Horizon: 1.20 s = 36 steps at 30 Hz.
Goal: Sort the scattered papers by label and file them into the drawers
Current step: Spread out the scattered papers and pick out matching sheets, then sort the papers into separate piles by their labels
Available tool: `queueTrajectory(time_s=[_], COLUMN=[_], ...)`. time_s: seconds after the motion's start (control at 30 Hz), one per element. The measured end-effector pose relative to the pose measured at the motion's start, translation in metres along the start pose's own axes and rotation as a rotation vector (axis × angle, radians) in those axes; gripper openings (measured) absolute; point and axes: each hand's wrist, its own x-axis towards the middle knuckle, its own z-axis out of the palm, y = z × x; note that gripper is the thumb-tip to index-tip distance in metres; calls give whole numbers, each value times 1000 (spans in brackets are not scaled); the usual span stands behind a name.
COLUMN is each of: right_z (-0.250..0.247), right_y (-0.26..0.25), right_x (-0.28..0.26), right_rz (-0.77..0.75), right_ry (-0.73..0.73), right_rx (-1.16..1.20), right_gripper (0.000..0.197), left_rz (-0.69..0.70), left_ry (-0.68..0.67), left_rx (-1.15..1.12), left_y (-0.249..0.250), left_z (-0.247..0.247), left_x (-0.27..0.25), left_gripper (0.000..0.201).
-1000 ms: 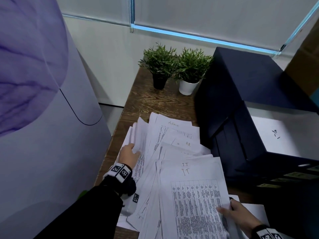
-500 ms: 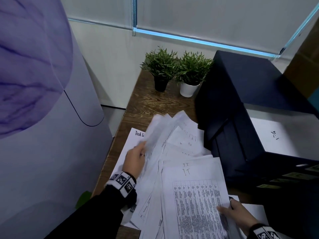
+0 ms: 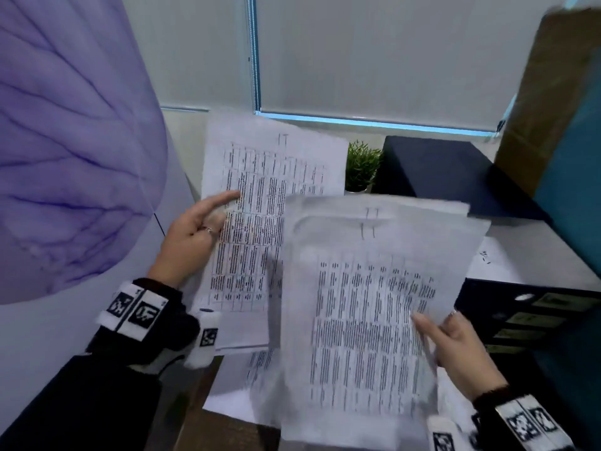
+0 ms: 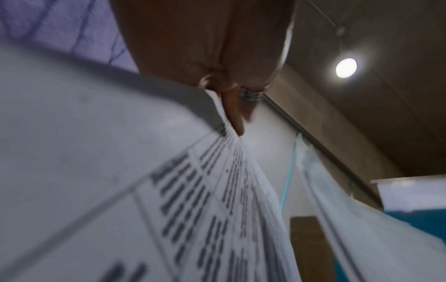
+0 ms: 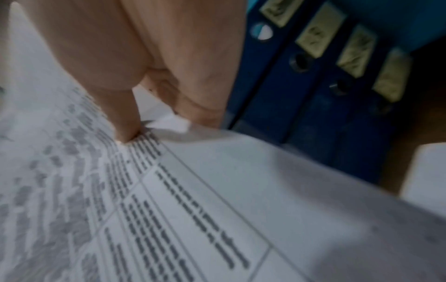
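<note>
My left hand (image 3: 208,219) holds a printed sheet (image 3: 270,196) up in the air by its left edge, thumb on the front, the other fingers behind; the left wrist view shows the thumb (image 4: 235,116) pressed on that sheet (image 4: 144,190). My right hand (image 3: 445,336) pinches a small stack of printed papers (image 3: 367,307) at their right edge, also lifted; the top sheets carry a handwritten mark near the top. In the right wrist view the thumb (image 5: 125,122) lies on the stack (image 5: 169,209). The dark blue drawer unit (image 3: 533,314) stands at the right, its top drawer open with a white sheet (image 3: 507,258) inside.
More papers (image 3: 247,379) lie on the wooden desk (image 3: 227,431) below my hands. A small potted plant (image 3: 361,167) stands behind the raised sheet. Labelled drawer fronts (image 5: 321,36) show in the right wrist view. A pale purple panel (image 3: 65,157) fills the left; a brown box (image 3: 546,92) stands at the upper right.
Both hands have lifted papers off the desk pile: the left raised one sheet up and left, the right raised its stack. The view has tilted upward and closer.
</note>
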Motion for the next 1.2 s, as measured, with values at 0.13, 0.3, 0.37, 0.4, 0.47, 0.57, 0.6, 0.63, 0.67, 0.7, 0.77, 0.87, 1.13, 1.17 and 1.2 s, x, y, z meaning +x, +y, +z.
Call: queueTrajectory(time_s=[0.13,0.3,0.37,0.4,0.47,0.57,0.6,0.63,0.67,0.7,0.77,0.87,1.13,1.17,1.2], right_z=[23,45,44,42,38,33,32,33,33,34,40,39,19,19,20], right_y=[-48,-74,-81,-84,-89,-91,-89,-87,-82,-74,-50,-5,8,5,2], right_x=[16,22,20,20,20,22,22,21,20,18,13,14,73,83,93], right_rz=[-136,-247,-291,-299,-323,-391,-429,-461,-473,-468,-408,-222,59,83,109], right_ry=[-70,38,75,73,43,83,105,128,150,161,127,41,-127,-77,-18], right_rx=[134,101,73,92,167,253,251,245,220,189,94,5,-555,-505,-406], right_gripper=[60,32,35,37,34,46,53,57,55,48,37,34,37,35,34], left_rz=[-5,-79,-26,-11,8,85,100,93,67,14,-110,-297,-573,-615,-667], left_ry=[-153,-16,121,159,188,235,252,266,269,260,195,23,-212,-200,-163], left_rx=[-276,-238,-215,-255,-322,-180,-168,-202,-251,-278,-265,-339,-388,-404,-406], left_y=[44,70,74,77,81,86,84,82,78,69,49,13,-49,-59,-69], left_z=[11,56,64,64,62,63,65,68,72,77,87,104,113,113,113], left_x=[-25,-50,-53,-53,-51,-49,-48,-48,-48,-49,-54,-71,-20,-7,6], left_gripper=[84,32,22,20,49,91,96,96,94,91,87,56,21,36,46])
